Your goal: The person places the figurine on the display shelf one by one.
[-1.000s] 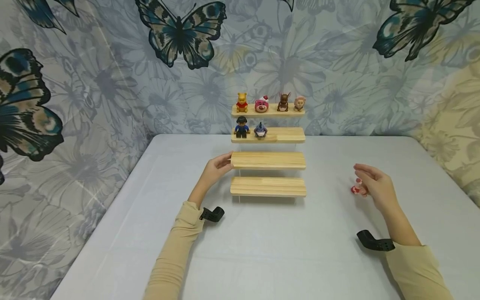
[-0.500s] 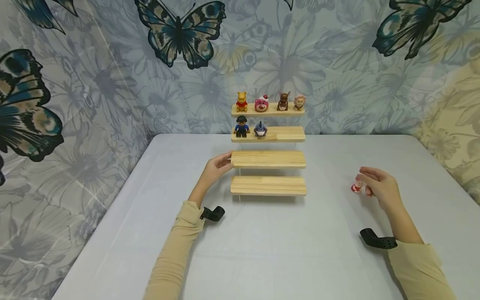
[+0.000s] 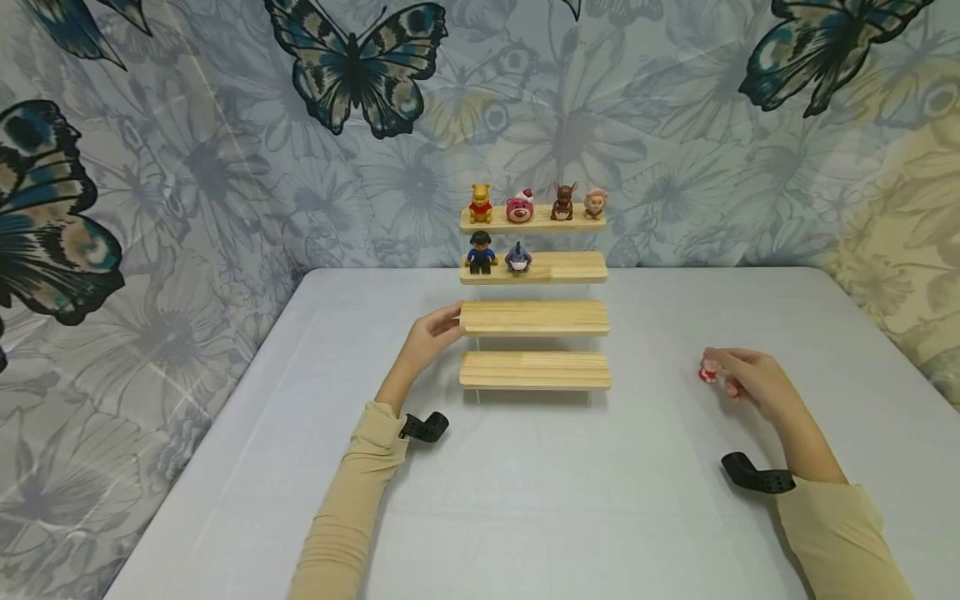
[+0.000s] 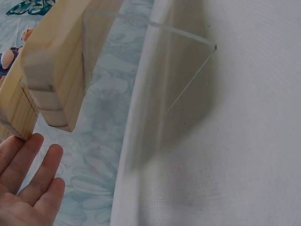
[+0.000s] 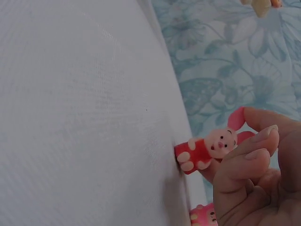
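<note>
A small piglet figurine (image 3: 707,370) in red clothes stands on the white table at the right. My right hand (image 3: 756,382) pinches it by the head and ears; the right wrist view shows the index fingertip against one pink ear (image 5: 237,118), with part of the grip hidden by the curled fingers. Below it in that view, a second pink figurine (image 5: 205,215) is partly cut off. My left hand (image 3: 433,335) touches the left end of a wooden shelf (image 3: 534,318), third from the top, on the tiered stand. Its fingers (image 4: 41,169) are nearly straight.
On the top shelf (image 3: 536,227) sit several figurines, among them a yellow bear (image 3: 481,204) and a pink bear (image 3: 519,207). The second shelf (image 3: 570,268) bears a black-haired figure (image 3: 481,253) and a blue-grey donkey (image 3: 517,258). Patterned cloth (image 3: 420,192) hangs behind the table.
My right hand first drew slightly right, then lowered its fingers onto the piglet figurine and took hold of it. The left hand stays at the shelf end.
</note>
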`<move>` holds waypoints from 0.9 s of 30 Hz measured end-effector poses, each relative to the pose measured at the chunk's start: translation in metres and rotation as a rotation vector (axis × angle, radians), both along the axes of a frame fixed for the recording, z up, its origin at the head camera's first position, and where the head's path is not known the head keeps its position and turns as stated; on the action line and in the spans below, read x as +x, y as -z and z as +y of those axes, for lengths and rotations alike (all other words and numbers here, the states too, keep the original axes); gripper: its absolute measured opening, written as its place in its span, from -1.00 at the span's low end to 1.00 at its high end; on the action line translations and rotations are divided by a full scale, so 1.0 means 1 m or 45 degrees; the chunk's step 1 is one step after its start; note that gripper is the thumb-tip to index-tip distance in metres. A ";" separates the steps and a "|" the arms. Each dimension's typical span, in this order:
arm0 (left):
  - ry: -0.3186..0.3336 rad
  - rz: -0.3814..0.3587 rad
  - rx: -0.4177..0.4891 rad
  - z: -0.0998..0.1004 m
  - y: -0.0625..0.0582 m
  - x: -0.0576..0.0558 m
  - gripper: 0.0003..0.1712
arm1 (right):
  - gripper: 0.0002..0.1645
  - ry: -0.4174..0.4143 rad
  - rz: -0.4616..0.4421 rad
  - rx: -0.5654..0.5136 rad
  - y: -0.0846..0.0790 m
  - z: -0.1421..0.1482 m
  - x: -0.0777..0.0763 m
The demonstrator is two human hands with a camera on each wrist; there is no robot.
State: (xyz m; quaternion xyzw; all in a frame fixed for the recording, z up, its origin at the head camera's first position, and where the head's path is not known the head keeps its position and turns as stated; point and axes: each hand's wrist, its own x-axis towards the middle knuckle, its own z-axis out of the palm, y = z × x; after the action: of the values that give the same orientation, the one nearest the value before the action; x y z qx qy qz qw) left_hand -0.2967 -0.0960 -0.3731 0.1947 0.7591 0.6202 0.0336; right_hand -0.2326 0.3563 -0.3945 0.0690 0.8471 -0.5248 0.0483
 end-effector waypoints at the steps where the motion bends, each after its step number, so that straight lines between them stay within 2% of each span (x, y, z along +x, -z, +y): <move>1: 0.001 -0.001 0.001 0.000 0.000 0.000 -0.47 | -0.24 -0.016 -0.023 -0.005 0.000 0.000 0.000; 4: 0.005 0.000 -0.001 0.000 0.000 0.000 -0.47 | -0.19 -0.039 -0.059 0.003 0.000 0.001 0.000; 8: 0.002 0.009 -0.004 0.000 -0.001 -0.001 -0.47 | -0.22 -0.025 -0.034 -0.018 0.001 0.002 0.000; 15: -0.004 0.003 -0.018 0.000 0.000 -0.001 -0.46 | -0.63 -0.027 0.028 -0.160 0.004 0.005 -0.001; 20: -0.003 0.003 -0.017 -0.001 0.001 -0.001 -0.47 | -0.70 -0.033 0.038 -0.203 0.007 0.006 -0.002; 24: -0.004 0.004 -0.013 -0.001 0.001 -0.001 -0.47 | -0.86 -0.030 0.046 -0.305 0.008 0.006 -0.003; 27: -0.003 -0.001 -0.005 0.000 0.000 -0.001 -0.47 | -0.84 -0.032 0.058 -0.384 0.009 0.006 -0.004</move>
State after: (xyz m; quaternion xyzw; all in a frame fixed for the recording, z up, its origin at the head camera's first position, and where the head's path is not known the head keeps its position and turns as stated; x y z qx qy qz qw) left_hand -0.2974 -0.0964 -0.3735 0.1935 0.7605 0.6189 0.0337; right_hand -0.2366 0.3622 -0.4032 0.0385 0.7602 -0.6469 0.0452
